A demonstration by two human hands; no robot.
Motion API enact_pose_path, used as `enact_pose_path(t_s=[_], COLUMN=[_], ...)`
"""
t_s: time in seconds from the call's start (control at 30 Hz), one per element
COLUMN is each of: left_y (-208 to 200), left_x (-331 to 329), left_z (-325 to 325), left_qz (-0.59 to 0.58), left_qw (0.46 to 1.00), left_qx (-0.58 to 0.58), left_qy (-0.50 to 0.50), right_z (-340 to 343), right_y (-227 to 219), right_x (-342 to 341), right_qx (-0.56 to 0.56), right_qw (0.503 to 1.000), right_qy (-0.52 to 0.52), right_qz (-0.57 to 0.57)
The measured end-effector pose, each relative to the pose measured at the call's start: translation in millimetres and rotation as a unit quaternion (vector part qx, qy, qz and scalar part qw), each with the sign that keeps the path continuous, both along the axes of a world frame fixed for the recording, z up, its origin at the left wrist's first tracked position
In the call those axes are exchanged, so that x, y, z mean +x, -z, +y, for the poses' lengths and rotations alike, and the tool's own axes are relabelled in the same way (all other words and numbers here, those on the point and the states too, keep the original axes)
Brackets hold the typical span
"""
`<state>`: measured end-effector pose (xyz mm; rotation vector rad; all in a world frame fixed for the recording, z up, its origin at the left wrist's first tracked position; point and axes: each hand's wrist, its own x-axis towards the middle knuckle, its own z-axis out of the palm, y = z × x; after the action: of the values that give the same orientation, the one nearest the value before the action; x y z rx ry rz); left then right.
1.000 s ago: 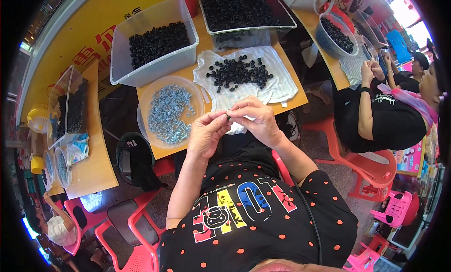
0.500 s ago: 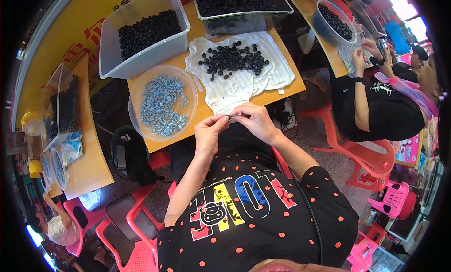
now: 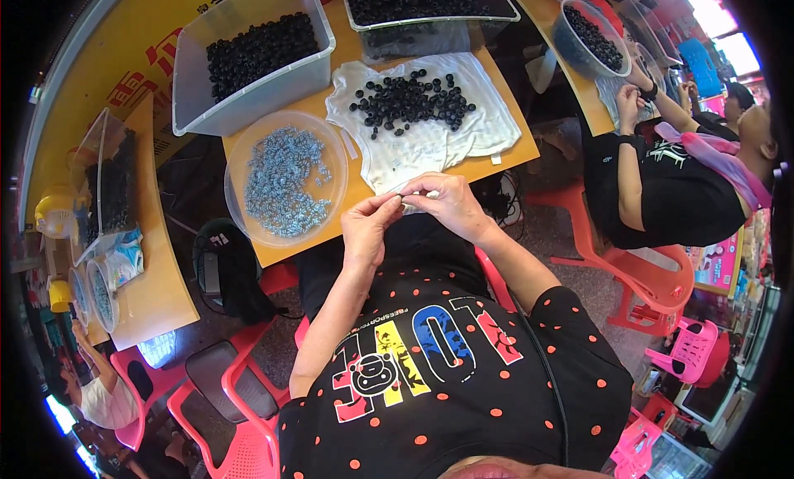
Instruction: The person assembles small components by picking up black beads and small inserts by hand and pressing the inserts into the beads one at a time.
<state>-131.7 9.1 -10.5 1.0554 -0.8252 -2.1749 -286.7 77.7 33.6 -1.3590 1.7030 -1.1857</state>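
Note:
At the table's near edge, my left hand (image 3: 366,231) and my right hand (image 3: 453,208) meet fingertip to fingertip. Both pinch a small dark piece (image 3: 401,197), mostly hidden by the fingers. Just beyond them a white cloth (image 3: 447,156) lies on the table, bearing a loose pile of small black round pieces (image 3: 413,102). Left of the cloth stands a round clear tub (image 3: 235,210) of small silvery-blue pieces (image 3: 281,169), which look like springs or clips, too small to be sure.
Behind are two clear bins, one at left (image 3: 194,107) and one at right (image 3: 413,39), full of black pieces. A person (image 3: 674,185) works at another table on the right, near a black-filled bowl (image 3: 571,53). Red chairs (image 3: 637,272) and a side table (image 3: 161,289) stand around.
My hands have risen slightly, still pinching the small dark piece together. On the right, the other person's hands have shifted.

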Motion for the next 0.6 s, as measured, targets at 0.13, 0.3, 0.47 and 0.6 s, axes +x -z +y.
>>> enact_pose_path(t_s=[0.13, 0.3, 0.47, 0.6], left_y=[0, -3, -6, -11], left_x=[1, 3, 6, 6], left_z=[1, 1, 3, 8], left_qz=[-0.019, -0.077, -0.022, -0.019], left_qw=[0.999, 0.982, 0.995, 0.991], left_qx=[-0.032, -0.172, -0.087, -0.124], left_qy=[-0.003, 0.02, 0.03, 0.052], right_z=[0, -4, -8, -3], right_y=[6, -1, -5, 2], right_x=[1, -7, -11, -18], right_qx=[0.014, 0.075, 0.144, 0.167], right_qw=[1.0, 0.997, 0.984, 0.973], right_qy=[0.017, -0.029, -0.058, -0.076], right_qz=[-0.011, 0.0, -0.087, -0.137])
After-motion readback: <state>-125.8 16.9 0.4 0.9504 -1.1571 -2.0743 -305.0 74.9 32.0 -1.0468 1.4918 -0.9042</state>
